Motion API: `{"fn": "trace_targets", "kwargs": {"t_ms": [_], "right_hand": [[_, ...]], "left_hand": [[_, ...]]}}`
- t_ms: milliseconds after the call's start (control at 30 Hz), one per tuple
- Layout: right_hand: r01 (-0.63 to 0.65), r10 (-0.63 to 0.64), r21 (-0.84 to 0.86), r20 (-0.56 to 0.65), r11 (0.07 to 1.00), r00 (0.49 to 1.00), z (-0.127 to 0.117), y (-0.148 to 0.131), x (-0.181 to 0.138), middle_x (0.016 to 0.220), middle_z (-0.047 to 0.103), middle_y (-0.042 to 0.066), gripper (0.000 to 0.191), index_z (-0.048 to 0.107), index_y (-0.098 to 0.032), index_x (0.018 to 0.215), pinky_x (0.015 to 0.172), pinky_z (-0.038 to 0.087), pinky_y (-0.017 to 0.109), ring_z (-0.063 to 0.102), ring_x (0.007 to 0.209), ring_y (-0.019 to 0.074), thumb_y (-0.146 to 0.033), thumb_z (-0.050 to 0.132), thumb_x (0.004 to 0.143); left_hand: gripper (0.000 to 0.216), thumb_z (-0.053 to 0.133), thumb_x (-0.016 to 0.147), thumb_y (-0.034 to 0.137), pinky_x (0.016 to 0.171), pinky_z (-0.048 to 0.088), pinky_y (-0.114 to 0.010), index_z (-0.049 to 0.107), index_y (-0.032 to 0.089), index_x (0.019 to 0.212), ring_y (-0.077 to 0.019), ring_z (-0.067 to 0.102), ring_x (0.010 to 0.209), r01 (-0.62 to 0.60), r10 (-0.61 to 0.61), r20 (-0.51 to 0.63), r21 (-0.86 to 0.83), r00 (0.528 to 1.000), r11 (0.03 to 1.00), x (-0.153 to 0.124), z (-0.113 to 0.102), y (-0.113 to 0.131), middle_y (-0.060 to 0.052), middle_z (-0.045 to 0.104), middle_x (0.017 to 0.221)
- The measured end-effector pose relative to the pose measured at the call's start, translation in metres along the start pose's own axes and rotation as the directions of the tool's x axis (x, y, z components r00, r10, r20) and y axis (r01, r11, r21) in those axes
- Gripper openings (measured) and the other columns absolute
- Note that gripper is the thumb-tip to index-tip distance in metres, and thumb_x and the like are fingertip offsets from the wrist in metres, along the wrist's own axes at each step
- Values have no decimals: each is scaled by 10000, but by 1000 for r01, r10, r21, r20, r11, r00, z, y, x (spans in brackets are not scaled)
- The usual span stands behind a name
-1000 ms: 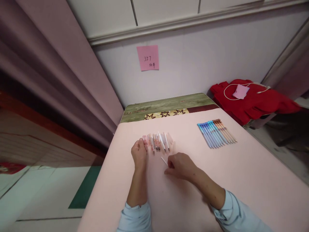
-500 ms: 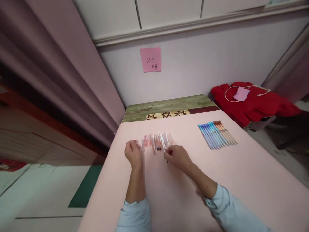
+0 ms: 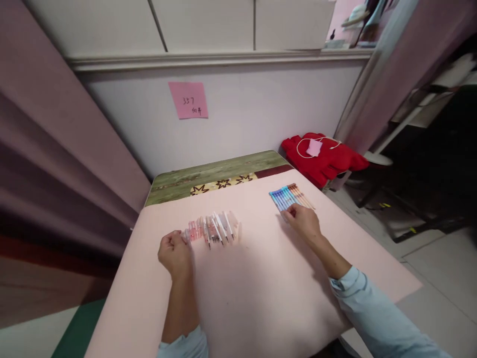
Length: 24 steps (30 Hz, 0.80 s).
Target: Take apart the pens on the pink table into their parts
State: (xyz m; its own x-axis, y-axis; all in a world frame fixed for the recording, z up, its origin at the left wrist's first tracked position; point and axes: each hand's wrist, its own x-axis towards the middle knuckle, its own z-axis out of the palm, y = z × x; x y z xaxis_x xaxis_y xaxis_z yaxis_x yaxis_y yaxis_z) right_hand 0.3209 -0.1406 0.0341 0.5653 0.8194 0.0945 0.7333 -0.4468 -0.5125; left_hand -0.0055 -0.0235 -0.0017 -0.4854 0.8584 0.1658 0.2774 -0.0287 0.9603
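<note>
A row of clear and pink pens [image 3: 212, 228] lies on the pink table cover [image 3: 261, 288]. My left hand [image 3: 174, 253] is curled into a fist at the left end of that row, its knuckles touching the nearest pens; what it holds, if anything, is hidden. Further right lies a row of blue and brown pens [image 3: 288, 197]. My right hand [image 3: 303, 221] rests on the near ends of the blue ones, fingers pinched down on one of them.
Green wooden tabletop [image 3: 212, 174] shows beyond the cover, against the wall. A pink sticky note [image 3: 188, 99] hangs on the wall. A red cloth [image 3: 324, 156] with a white cable lies to the right. A mauve curtain [image 3: 55, 164] hangs at left.
My right hand has left the pink pens and moved right to the blue pens. My left hand stays by the pink row. The camera has turned to the right.
</note>
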Motion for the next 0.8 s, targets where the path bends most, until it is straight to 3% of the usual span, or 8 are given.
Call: {"fn": "trace_targets", "kwargs": {"t_ms": [133, 300, 500, 567, 667, 800], "right_hand": [[-79, 77, -78, -21, 994, 997, -17, 29, 11, 746, 708, 46, 229, 688, -214, 794, 591, 320, 264, 614, 729, 193, -409, 571, 823], [-47, 53, -136, 40, 990, 998, -9, 25, 14, 814, 724, 53, 202, 699, -219, 836, 617, 353, 265, 629, 787, 202, -379, 579, 807], [-64, 67, -182, 12, 981, 998, -17, 29, 26, 901, 721, 70, 273, 684, -235, 886, 684, 405, 310, 645, 883, 249, -454, 526, 848], [-66, 62, -167, -28, 984, 998, -20, 41, 30, 1004, 709, 75, 324, 659, -237, 1011, 726, 426, 333, 644, 923, 258, -482, 508, 862], [-94, 80, -116, -120, 989, 990, -19, 65, 39, 1238, 618, 149, 648, 504, -193, 1307, 858, 430, 404, 588, 1106, 314, -621, 527, 821], [-207, 204, -41, -69, 977, 976, -9, 80, 55, 1339, 514, 254, 1030, 327, -107, 1444, 961, 371, 507, 491, 1236, 397, -802, 520, 708]], "left_hand": [[241, 518, 812, 366, 582, 427, -275, 639, 165, 866, -148, 509, 545, -44, 45, -38, 29, 998, 999, -1, 1, 7, 29, 532, 574], [221, 517, 820, 341, 629, 437, -265, 652, 169, 853, -146, 528, 598, -129, 134, -49, 85, 990, 988, -24, 4, 26, 27, 555, 602], [251, 542, 846, 416, 592, 432, -227, 637, 184, 840, -125, 523, 580, -141, 140, 238, -11, 961, 990, -85, -11, 46, 34, 553, 605], [255, 551, 838, 424, 568, 427, -228, 639, 185, 856, -124, 510, 554, -133, 126, 265, 8, 956, 991, -95, -25, 46, 35, 544, 596], [284, 552, 822, 435, 541, 424, -238, 638, 177, 905, -130, 512, 535, -92, 76, 270, 49, 960, 995, -95, -46, 43, 20, 581, 618], [325, 550, 809, 462, 541, 434, -252, 632, 174, 934, -149, 550, 554, -73, 44, 278, 93, 960, 993, -95, -61, 39, -11, 639, 665]]}}
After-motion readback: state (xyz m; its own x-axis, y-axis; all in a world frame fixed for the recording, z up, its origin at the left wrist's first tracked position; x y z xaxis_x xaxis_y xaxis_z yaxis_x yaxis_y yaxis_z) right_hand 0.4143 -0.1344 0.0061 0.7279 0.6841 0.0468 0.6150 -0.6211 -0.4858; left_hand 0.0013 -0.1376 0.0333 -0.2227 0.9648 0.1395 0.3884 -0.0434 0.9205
